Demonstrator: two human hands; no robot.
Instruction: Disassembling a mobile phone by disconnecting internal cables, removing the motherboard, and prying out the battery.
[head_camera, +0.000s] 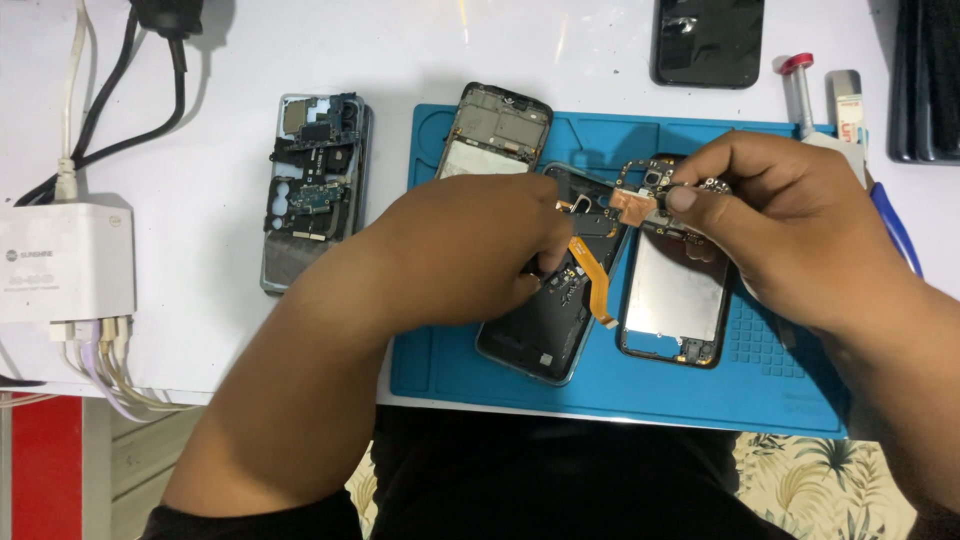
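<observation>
My left hand (470, 250) rests on an opened dark phone body (545, 330) on the blue work mat (450, 370), its fingertips pinching something small near an orange flex cable (597, 285). My right hand (790, 225) holds a small circuit board (650, 195) with a copper patch, pinched between thumb and forefinger above a second phone frame (672, 300) with a pale inner panel. What the left fingers grip is hidden.
A third phone frame (497, 130) lies at the mat's top left. An opened phone with exposed boards (315, 185) sits on the white table. A white charging hub (65, 260) with cables is at left. A dark phone back (708, 40) and a red-capped tube (800, 90) lie at the rear.
</observation>
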